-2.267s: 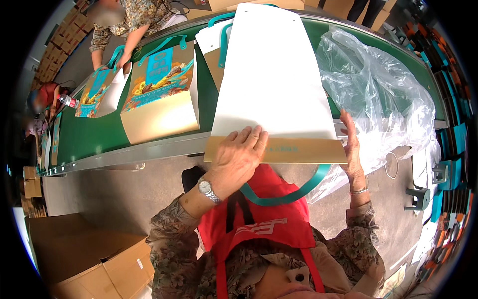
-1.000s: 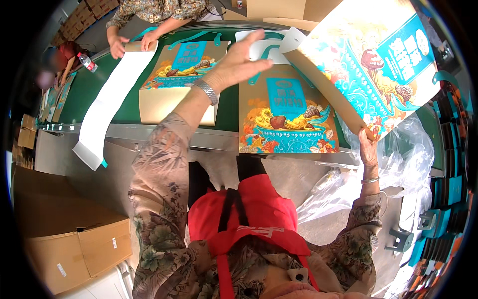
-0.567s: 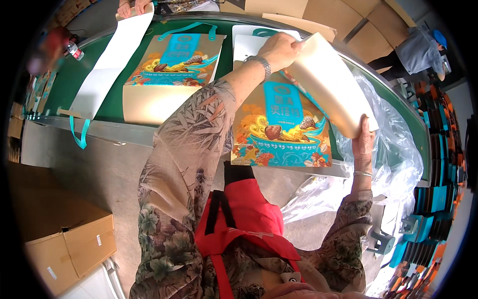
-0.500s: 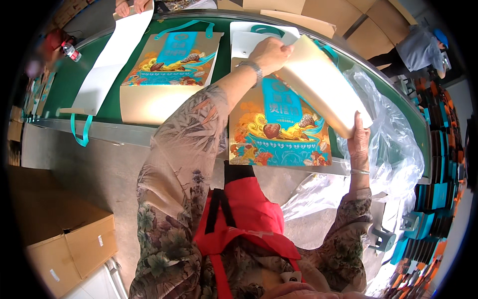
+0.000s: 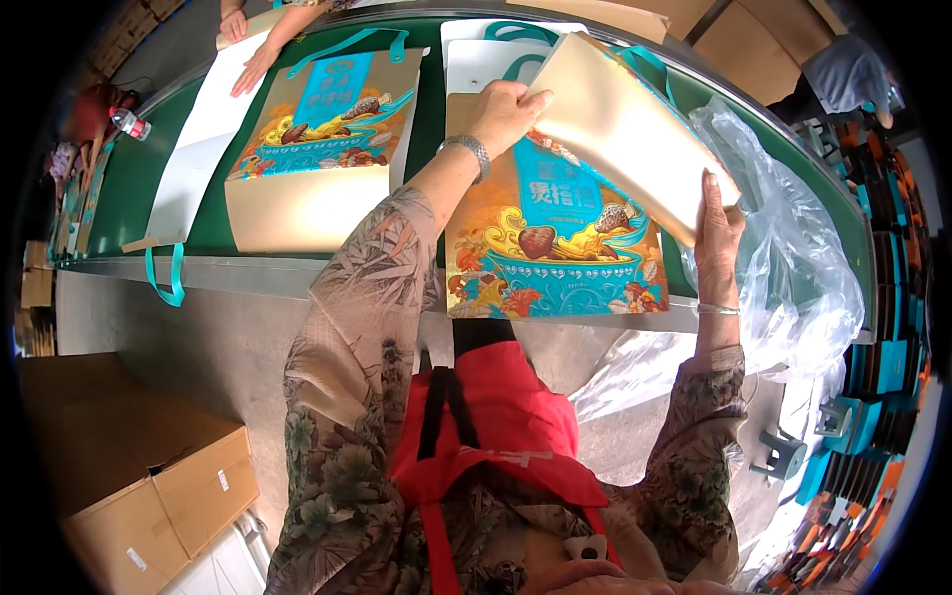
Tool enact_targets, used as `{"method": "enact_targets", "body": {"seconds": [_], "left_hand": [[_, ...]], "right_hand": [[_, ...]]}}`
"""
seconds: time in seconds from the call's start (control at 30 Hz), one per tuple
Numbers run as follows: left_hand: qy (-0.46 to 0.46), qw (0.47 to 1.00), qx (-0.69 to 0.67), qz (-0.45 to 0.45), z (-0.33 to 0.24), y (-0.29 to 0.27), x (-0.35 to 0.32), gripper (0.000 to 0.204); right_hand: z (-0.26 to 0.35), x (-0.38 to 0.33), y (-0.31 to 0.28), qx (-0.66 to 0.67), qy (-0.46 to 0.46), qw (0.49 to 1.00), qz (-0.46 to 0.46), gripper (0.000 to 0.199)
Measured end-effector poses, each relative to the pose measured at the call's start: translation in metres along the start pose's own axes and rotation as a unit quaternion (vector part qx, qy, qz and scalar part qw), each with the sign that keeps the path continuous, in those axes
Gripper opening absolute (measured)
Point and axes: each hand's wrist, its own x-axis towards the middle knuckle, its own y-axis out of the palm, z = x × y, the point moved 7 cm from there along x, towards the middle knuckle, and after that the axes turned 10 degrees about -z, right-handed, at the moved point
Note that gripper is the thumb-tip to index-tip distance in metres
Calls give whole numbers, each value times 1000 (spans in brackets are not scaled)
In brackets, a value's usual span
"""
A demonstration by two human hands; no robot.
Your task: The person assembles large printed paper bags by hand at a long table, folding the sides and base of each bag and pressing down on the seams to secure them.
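A gold paper gift bag (image 5: 627, 124) slants above the green table, its plain gold side up and its printed edge just showing. My left hand (image 5: 504, 117) is closed on its upper left edge. My right hand (image 5: 718, 220) grips the lower right end, thumb on top. Beneath it lies a flat printed gift bag (image 5: 555, 273), gold with a teal bowl picture, partly covered by the one I hold. White bag panels with teal ribbon handles (image 5: 521, 33) stick out behind. To the left lies another printed gift bag (image 5: 317, 129) with a teal handle.
Across the green table (image 5: 203, 223), a co-worker's hands (image 5: 256, 69) touch a long white bag panel (image 5: 193, 164). Clear plastic film (image 5: 769, 213) drapes over the right edge. A large open carton (image 5: 149, 466) stands lower left; stacked teal and dark items (image 5: 883, 367) line the right.
The bag in my hands has moved up and away from me, both hands still on it. One of the co-worker's hands has come down flat onto the white panel.
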Motion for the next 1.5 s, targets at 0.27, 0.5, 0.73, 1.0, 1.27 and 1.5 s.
{"method": "enact_targets", "body": {"seconds": [0.27,0.5,0.73,1.0,1.27,1.5], "left_hand": [[-139,988,6,65,51,-10,-8,25],[-57,997,-55,-19,-50,-46,-27,28],[-1,999,-51,-8,-55,-52,-47,24],[293,948,-126,-11,-176,32,-7,11],[488,864,-118,-36,-255,20,-93,18],[200,945,-201,-162,-155,-82,-159,14]], "right_hand": [[-49,-19,16,12,82,993,83,59],[14,-19,23,30,98,988,120,57],[-42,-34,2,9,129,987,97,59],[-65,-71,-4,164,227,958,-63,77],[-66,-43,-23,229,159,960,-21,83],[43,-36,-7,20,-75,992,95,52]]}}
